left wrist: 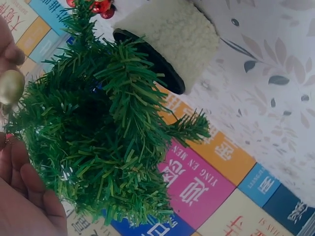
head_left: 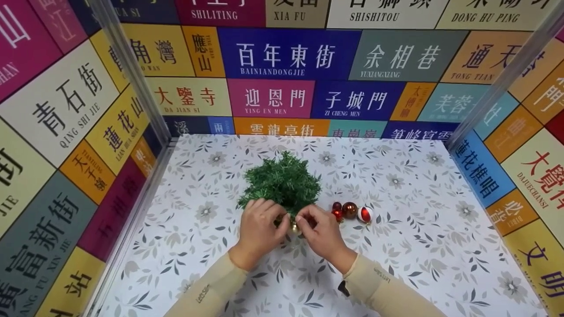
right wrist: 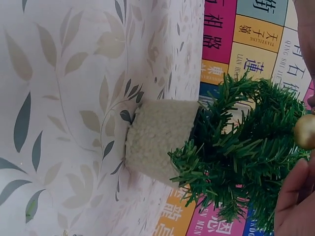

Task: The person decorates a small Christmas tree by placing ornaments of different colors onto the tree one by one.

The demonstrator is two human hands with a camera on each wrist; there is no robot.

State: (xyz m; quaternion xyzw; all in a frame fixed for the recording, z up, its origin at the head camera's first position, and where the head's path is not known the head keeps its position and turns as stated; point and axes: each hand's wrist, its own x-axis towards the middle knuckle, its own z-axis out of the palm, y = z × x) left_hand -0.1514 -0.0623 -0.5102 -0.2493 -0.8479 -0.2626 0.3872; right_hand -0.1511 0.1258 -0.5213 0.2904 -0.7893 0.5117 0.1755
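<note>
Centrally, both hands' fingers pinch a gold bauble (head_left: pixel 294 227) at the tree (head_left: pixel 282 181) (table edges well apart).

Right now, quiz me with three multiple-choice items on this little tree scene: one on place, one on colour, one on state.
1. Where do the loose baubles lie?
A. right of the tree
B. left of the tree
C. behind the tree

2. What colour is the bauble at the fingertips?
A. blue
B. gold
C. white

3. How does the small tree stand?
A. lying on its side
B. lifted off the table
C. upright on its base

Answers: 1 A, the head view shows them beside the right hand. 2 B, both wrist views show a gold ball. 3 C, its fleecy base sits flat on the table.
</note>
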